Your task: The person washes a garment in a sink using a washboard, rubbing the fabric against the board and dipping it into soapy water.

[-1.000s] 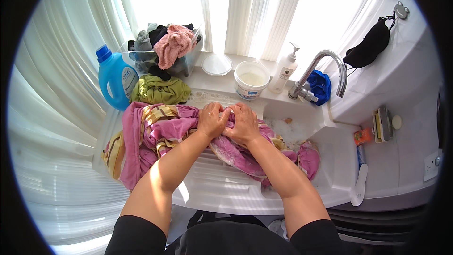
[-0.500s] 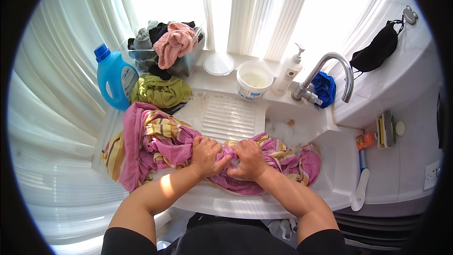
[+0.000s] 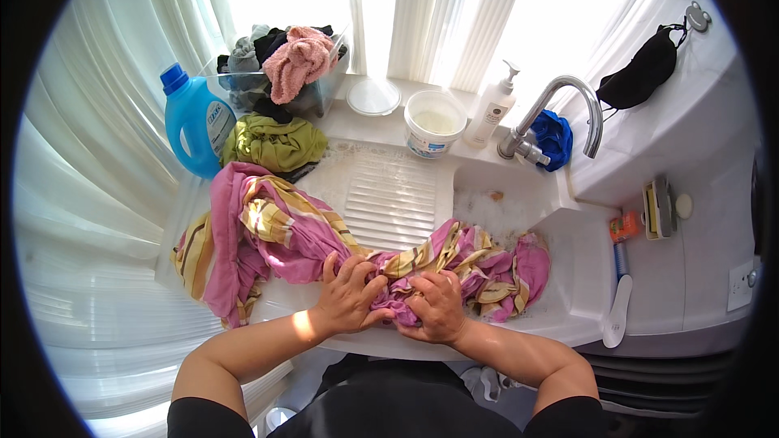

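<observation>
A pink-and-yellow striped cloth (image 3: 300, 237) lies bunched from the left of the ribbed washboard (image 3: 389, 209), across its near end, and into the basin (image 3: 583, 276) on its right; the left hand (image 3: 350, 298), near side of the washboard, rests on the cloth with fingers bent and spread apart, though whether it grips cannot be told; the right hand (image 3: 438, 308), just beside it, has its fingers curled closed around a gathered fold; a green garment (image 3: 272, 144) sits beyond the washboard to the left; a white tub (image 3: 434, 130) stands beyond its far right corner.
</observation>
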The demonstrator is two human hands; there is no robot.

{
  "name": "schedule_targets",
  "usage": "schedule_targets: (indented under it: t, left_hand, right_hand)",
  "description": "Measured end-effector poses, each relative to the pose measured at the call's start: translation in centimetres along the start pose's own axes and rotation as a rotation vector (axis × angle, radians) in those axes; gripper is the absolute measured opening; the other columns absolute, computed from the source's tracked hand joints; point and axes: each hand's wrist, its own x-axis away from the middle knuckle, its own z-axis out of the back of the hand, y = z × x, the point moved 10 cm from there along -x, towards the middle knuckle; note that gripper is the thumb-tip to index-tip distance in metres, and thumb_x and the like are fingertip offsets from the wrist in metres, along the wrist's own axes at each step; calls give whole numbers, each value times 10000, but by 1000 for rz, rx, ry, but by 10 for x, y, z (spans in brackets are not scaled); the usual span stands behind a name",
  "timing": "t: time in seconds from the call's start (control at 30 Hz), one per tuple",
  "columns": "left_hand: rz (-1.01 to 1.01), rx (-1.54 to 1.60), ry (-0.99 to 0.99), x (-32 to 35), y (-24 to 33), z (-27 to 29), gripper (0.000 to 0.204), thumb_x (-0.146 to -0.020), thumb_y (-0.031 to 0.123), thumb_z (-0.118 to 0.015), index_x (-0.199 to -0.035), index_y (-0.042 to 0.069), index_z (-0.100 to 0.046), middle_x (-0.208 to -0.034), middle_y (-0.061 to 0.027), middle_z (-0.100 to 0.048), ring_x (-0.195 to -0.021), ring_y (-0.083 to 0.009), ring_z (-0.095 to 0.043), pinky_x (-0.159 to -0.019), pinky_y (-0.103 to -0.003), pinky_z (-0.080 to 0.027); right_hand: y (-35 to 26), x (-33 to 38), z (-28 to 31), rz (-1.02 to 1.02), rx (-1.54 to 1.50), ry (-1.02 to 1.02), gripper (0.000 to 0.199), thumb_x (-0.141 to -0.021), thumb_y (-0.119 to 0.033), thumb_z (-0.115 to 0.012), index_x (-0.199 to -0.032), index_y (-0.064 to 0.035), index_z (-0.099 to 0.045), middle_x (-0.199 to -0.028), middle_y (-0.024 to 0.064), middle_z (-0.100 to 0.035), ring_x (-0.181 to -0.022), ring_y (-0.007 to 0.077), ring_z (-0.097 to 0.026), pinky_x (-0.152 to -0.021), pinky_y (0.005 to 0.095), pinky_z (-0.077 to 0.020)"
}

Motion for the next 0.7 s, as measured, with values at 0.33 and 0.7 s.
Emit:
schedule_targets:
  t: [0.33,0.7]
  left_hand:
    - [538,-46,-349,-129,-142,-102,280,-952,260,-448,-1125,163,-645,-1128,-94,-668,-1070,-331,-605,-923,-547,-413]
    - [-50,92,44,-35,-2,-8,283,-781,347,-659,-841,77,-601,-774,-96,-568,-751,-274,-554,-729,-417,-373]
  right_hand:
    - [229,-89,-120,-748,-64,-313,560,-732,-435,-675,-1149,-63,-642,-1124,210,-643,-1059,383,-598,-910,456,-474]
    - [17,-32,-31,7,83,-38,625,-585,-369,-721,-1121,-52,-662,-853,86,-566,-839,254,-560,-778,380,-417]
